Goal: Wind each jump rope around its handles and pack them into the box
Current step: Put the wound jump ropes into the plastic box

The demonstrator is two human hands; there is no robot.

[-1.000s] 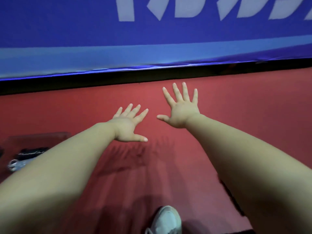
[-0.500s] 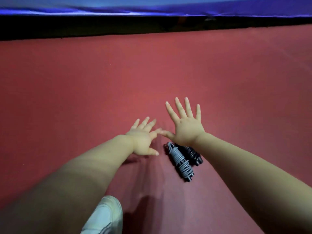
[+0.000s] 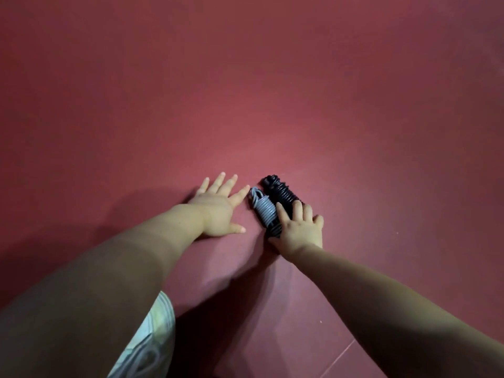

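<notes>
Two wound jump ropes lie side by side on the red floor: a grey rope point(image 3: 263, 209) on the left and a black rope point(image 3: 281, 192) on the right, each coiled round its handles. My right hand point(image 3: 300, 229) lies over their near ends, fingers spread across both bundles. My left hand point(image 3: 218, 205) is flat on the floor just left of the grey rope, fingers spread, its index fingertip near the rope's far end. No box is in view.
The red floor point(image 3: 272, 91) fills the view. A white shoe point(image 3: 148, 342) shows at the bottom left under my left forearm. A thin seam line point(image 3: 338, 356) crosses the floor at the bottom right.
The view has tilted down from the blue banner to the floor. Both hands dropped from mid-air; the right one now lies on the two wound ropes and the left one on the floor.
</notes>
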